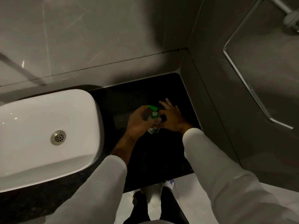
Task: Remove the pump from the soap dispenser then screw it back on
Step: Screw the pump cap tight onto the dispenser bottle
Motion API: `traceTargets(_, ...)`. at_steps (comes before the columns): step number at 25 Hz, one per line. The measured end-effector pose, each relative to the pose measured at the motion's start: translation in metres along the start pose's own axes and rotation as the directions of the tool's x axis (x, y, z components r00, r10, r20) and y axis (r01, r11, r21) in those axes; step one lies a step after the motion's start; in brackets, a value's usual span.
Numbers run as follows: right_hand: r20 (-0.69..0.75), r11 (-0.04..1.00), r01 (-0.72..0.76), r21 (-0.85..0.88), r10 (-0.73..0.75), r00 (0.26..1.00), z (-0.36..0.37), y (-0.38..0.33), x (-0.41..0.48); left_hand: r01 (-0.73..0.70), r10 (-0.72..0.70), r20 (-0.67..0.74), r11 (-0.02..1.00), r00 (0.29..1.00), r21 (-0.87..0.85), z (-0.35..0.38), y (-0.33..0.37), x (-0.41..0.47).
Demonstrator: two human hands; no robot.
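A small soap dispenser bottle [153,130] with a green and white label stands on the black countertop [155,152]. Its green pump [153,112] sits on top, nozzle pointing up-left. My left hand [139,122] wraps around the bottle's upper part from the left. My right hand [171,117] comes in from the right, thumb and forefinger pinching the pump's green collar, the other fingers spread. The bottle's body is mostly hidden by both hands.
A white rectangular basin [48,135] with a metal drain [58,137] sits left of the bottle. Grey tiled walls close the back and right sides. A mirror edge [239,75] hangs on the right wall. The counter's front edge is near my feet.
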State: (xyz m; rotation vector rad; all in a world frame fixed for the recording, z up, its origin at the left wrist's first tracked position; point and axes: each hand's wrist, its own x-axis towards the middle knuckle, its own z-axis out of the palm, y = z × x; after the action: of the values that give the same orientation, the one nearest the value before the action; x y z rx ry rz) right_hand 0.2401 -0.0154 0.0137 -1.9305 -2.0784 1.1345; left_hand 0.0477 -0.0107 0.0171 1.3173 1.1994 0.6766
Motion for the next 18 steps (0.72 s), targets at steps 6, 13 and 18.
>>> traceTargets(6, -0.011, 1.000, -0.009, 0.015, 0.009, 1.000, -0.002, -0.002, -0.001, 0.026, -0.029, 0.019, 0.994, 0.999, 0.109, -0.001, -0.001, 0.005)
traceTargets(13, -0.013, 1.000, -0.002, 0.002, 0.002, 1.000, 0.000, -0.009, -0.001, 0.007, 0.016, -0.092, 0.970, 0.996, 0.243, 0.004, -0.002, 0.002)
traceTargets(18, 0.005, 0.995, -0.046, 0.091, 0.046, 0.999, -0.004, -0.004, -0.005, 0.014, -0.015, 0.133, 1.000, 0.991, 0.012, -0.006, -0.003, 0.006)
